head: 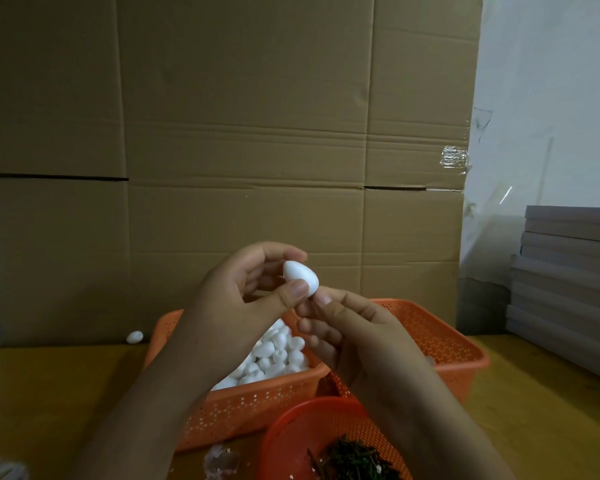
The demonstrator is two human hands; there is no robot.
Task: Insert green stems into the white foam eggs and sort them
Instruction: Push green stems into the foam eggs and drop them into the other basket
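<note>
Fingers of left hand (253,289) pinch foam egg (301,277); right hand (343,327) fingertips curled at its lower end, grip contents unclear.

The right hand (340,327) curls so its palm hides whatever it pinches below the foam egg (301,276). Both forearms cover much of the two orange baskets (440,337). At 6 o'clock the round basket (302,431) of green stems (357,459) is cut off by the bottom edge.
</note>
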